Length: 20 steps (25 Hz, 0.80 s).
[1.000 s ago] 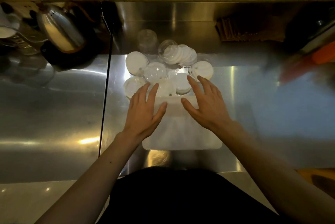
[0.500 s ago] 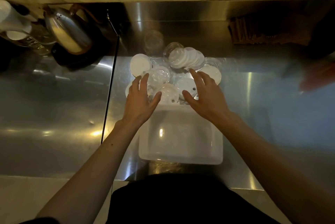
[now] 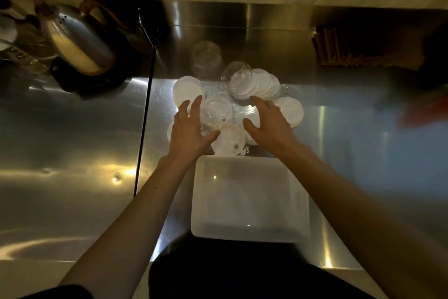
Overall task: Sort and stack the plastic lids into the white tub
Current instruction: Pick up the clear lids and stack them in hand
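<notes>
Pile of lids (image 3: pixel 238 95) toward the surface's (image 3: pixel 72 201) back edge, white tub (image 3: pixel 249 198) at its front edge, left hand (image 3: pixel 188 132) and right hand (image 3: pixel 269 124) spread open flanking a clear lid (image 3: pixel 217 112), bare steel either side

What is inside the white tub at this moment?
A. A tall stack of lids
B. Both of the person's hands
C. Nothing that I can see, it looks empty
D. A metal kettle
C. The white tub shows only its bare pale floor, while the lids lie in a pile on the steel counter beyond it, where the left hand and right hand are reaching.
</notes>
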### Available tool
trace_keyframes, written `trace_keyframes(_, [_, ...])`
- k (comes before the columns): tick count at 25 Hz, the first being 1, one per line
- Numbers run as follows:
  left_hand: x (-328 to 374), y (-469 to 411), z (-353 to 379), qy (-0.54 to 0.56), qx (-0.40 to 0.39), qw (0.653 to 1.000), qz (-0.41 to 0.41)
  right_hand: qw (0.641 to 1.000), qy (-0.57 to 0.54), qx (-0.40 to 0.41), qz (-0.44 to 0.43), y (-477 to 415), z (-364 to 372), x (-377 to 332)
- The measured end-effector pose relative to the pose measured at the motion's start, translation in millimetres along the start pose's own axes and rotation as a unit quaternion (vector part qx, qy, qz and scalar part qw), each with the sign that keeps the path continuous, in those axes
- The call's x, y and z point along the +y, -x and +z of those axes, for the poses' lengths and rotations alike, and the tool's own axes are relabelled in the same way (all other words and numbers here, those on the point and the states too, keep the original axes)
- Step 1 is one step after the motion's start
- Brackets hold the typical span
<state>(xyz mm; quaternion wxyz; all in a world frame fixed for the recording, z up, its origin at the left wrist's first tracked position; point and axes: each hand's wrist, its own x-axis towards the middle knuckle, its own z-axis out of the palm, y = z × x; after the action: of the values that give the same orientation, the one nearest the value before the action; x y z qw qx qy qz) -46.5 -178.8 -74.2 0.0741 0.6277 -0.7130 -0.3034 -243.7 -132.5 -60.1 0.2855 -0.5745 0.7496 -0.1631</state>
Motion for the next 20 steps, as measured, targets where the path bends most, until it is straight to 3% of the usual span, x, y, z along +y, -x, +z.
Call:
trace_keyframes(8, [-5, -12, 3, 0.009, -0.008, 0.999, -0.034, 0.998, -0.044, -0.029, 0.025, -37, 11, -1])
trace_keyframes(20, [-8, -25, 9, 0.018, -0.029, 0.999, -0.018, 0.987, -0.128, -0.046, 0.089, -66, 23, 1])
